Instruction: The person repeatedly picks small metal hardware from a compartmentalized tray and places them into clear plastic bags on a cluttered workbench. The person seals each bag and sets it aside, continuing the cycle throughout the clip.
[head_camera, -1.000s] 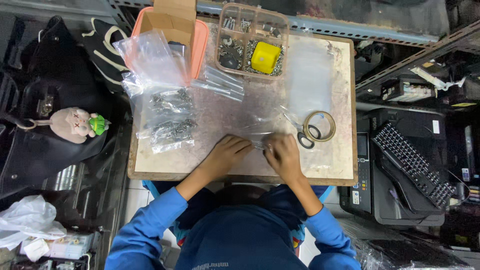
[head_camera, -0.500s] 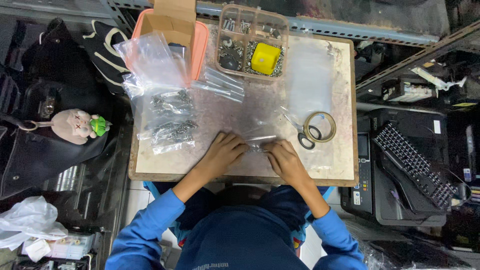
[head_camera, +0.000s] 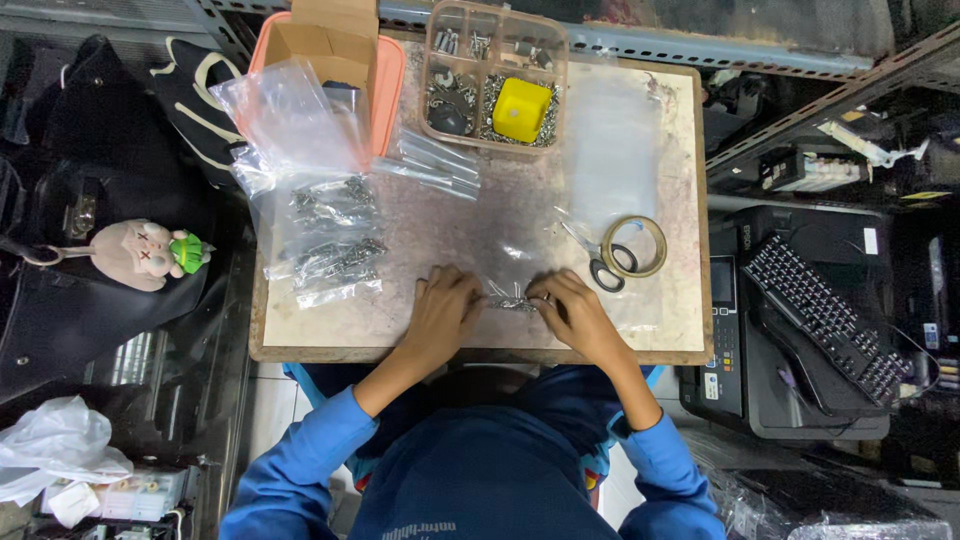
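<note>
Fingers of left hand (head_camera: 440, 312) & right hand (head_camera: 572, 312) pinched small screw bag (head_camera: 508, 297); loose grip could've spilled screws off table (head_camera: 380, 330).

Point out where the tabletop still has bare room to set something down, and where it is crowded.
Bare board shows in the middle of the table, bordered by the filled bags, the flat clear sleeves and the two hands. The near left corner, below the bags, is also bare. It is crowded along the far edge around the compartment box and cardboard box, and on the right by the scissors and tape roll.
</note>
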